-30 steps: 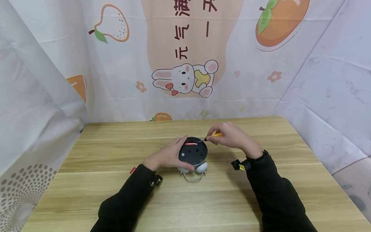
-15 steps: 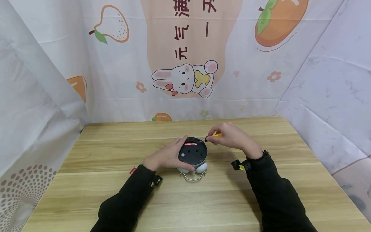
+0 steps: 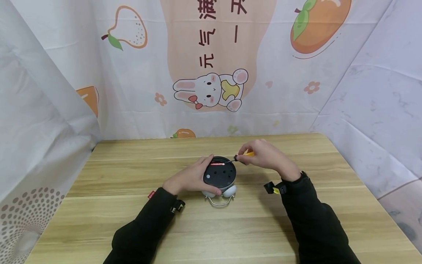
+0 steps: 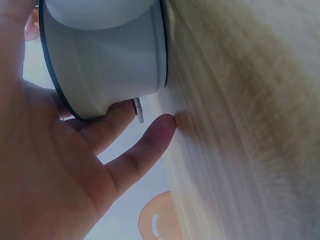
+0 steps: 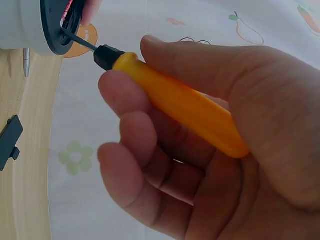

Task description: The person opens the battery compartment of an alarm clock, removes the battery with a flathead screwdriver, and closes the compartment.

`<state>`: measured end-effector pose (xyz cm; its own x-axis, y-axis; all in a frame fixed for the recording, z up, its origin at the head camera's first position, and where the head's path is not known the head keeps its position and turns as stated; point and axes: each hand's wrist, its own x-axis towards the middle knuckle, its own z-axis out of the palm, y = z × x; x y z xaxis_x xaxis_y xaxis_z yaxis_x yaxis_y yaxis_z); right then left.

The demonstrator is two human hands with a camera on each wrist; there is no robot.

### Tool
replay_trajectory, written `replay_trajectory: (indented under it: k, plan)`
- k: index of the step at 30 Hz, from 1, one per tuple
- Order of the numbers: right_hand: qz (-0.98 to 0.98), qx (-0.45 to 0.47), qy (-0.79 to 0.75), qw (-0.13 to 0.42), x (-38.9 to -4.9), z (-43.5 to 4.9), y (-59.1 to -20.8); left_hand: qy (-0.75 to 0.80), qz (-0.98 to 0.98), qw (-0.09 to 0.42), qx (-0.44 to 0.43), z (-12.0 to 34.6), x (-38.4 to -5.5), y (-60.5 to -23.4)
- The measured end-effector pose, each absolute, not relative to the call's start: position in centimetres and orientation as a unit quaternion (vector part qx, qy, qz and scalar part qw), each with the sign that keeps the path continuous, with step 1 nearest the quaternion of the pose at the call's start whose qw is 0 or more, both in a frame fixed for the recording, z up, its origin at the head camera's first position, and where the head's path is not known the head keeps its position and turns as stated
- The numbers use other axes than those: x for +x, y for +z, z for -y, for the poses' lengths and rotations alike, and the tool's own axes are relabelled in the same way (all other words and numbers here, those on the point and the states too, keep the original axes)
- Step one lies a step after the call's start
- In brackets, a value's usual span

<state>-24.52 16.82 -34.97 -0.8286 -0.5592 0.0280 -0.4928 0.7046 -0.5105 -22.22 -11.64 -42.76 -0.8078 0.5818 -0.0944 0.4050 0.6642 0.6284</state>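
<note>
A twin-bell alarm clock (image 3: pixel 219 179) lies face down on the table, black back up, its white bells and wire handle toward me. My left hand (image 3: pixel 192 175) grips it from the left, thumb by the bells. In the left wrist view, fingers curve around its pale casing (image 4: pixel 105 65). A red-and-white battery (image 3: pixel 217 164) shows in the slot in its back. My right hand (image 3: pixel 263 156) holds a screwdriver (image 5: pixel 182 105) by its yellow handle. Its metal shaft (image 5: pixel 80 39) reaches into the slot at the battery's right end.
A small black battery cover (image 5: pixel 10 142) lies on the wooden table (image 3: pixel 197 234), beyond the clock and under my right hand. A printed white curtain (image 3: pixel 138 80) hangs behind the table's back edge, and more cloth hangs at both sides.
My right hand and the screwdriver have shifted very slightly to the right. The clock and my left hand have stayed in place.
</note>
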Motion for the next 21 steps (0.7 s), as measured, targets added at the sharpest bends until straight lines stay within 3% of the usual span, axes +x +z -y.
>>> replay_trajectory:
  k: [21]
  plan:
    - [-0.922, -0.289, -0.247, 0.071, -24.39, -16.42, -34.92, 0.301, -0.902, 0.146, 0.271, 11.58, -22.22, -42.71]
